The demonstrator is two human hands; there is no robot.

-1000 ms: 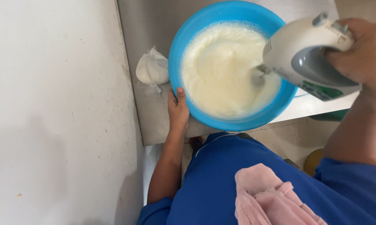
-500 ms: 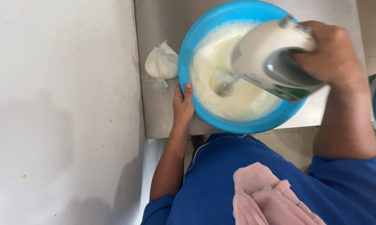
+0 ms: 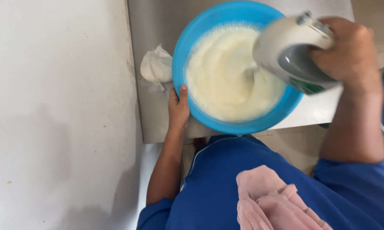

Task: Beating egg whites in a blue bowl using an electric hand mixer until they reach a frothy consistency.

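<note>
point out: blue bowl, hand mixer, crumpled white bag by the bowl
blue bowl (image 3: 181,55), head view, on its left rim.
hand mixer (image 3: 285,51), head view, on the pale body above the batter.
crumpled white bag (image 3: 155,66), head view, on the middle of the bag, left of the bowl.

The person wears a bright blue short-sleeved shirt with a thin white line near its collar. Both forearms are bare. A crumpled pink cloth hangs at the chest.
</note>
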